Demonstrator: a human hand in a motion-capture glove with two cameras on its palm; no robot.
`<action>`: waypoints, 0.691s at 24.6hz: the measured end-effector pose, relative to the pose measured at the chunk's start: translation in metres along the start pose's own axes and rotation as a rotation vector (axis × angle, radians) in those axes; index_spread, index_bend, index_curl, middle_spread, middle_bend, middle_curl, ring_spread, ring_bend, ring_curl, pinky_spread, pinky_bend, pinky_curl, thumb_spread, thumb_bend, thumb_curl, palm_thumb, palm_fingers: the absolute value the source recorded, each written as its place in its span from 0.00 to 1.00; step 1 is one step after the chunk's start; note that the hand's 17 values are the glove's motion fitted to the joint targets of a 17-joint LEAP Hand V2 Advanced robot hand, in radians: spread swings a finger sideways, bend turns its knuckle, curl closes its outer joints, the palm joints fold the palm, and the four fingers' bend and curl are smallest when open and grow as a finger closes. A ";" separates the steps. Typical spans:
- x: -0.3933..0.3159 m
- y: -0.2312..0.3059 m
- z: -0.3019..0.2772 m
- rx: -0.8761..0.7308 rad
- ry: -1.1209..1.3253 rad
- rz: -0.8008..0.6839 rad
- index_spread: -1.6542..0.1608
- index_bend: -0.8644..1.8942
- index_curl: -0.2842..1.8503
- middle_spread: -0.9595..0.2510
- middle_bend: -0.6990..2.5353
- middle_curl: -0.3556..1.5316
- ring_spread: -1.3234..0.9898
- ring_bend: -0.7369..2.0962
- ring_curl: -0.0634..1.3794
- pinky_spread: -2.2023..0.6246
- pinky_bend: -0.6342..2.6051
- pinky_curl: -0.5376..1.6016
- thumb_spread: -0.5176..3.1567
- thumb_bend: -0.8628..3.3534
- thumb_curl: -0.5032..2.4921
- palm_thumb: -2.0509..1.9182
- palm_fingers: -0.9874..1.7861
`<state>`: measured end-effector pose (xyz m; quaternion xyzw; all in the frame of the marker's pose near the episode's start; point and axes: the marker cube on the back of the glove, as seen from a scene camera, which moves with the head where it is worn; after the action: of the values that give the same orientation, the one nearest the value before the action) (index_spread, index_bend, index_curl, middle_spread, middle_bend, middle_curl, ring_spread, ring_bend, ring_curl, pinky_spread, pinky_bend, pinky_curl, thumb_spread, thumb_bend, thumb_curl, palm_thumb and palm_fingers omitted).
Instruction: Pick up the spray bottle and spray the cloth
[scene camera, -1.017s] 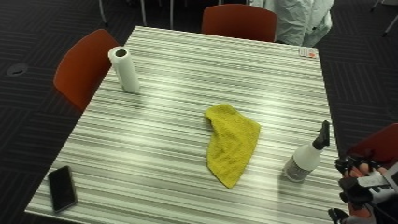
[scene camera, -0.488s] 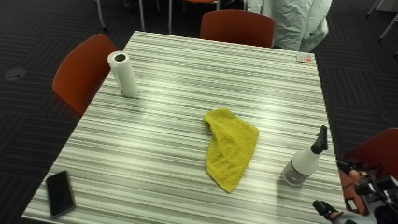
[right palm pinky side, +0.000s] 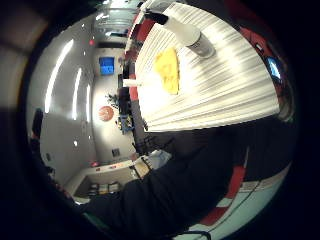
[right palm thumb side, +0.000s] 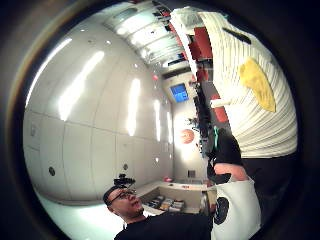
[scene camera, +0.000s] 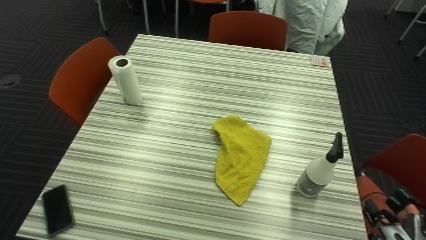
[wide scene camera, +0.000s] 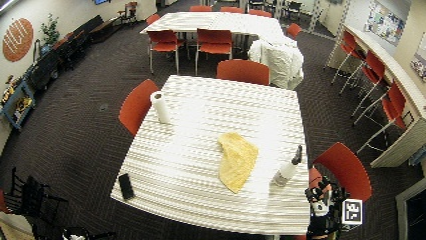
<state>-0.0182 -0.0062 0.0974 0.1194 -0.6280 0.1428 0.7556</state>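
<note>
Spray bottle (scene camera: 319, 169) is the target, but going left to right on the striped desk (scene camera: 200, 75): black phone (scene camera: 57, 208) at the near-left corner, paper towel roll (scene camera: 126, 80) upright at far left, yellow cloth (scene camera: 241, 157) lying flat mid-desk, long axis running far to near, then the bottle upright near the right edge, apart from the cloth. Bottle's long axis is vertical, black trigger head on top; which way the nozzle faces, can't tell. Likely light, rigid plastic, smooth sides, tips easily; best taken at the neck under the trigger. Cloth is soft, limp. Gloved right hand (scene camera: 389, 220) sits off the desk's near-right corner, not touching the bottle; grip open or closed, cannot tell.
</note>
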 end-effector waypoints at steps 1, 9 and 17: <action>0.006 0.001 -0.002 0.031 -0.037 0.023 0.74 0.37 0.28 0.85 0.27 0.34 0.63 0.37 0.24 0.84 0.28 0.40 0.41 0.24 0.32 0.73 0.45; 0.023 -0.004 0.005 0.078 -0.012 0.087 0.74 0.37 0.28 0.85 0.27 0.34 0.63 0.37 0.25 0.84 0.29 0.41 0.41 0.23 0.32 0.74 0.44; 0.070 -0.060 0.021 0.100 0.098 0.149 0.74 0.37 0.28 0.85 0.27 0.35 0.63 0.37 0.26 0.84 0.29 0.41 0.41 0.22 0.33 0.75 0.44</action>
<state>-0.0032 -0.0645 0.1704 0.1028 -0.5895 0.2353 0.7659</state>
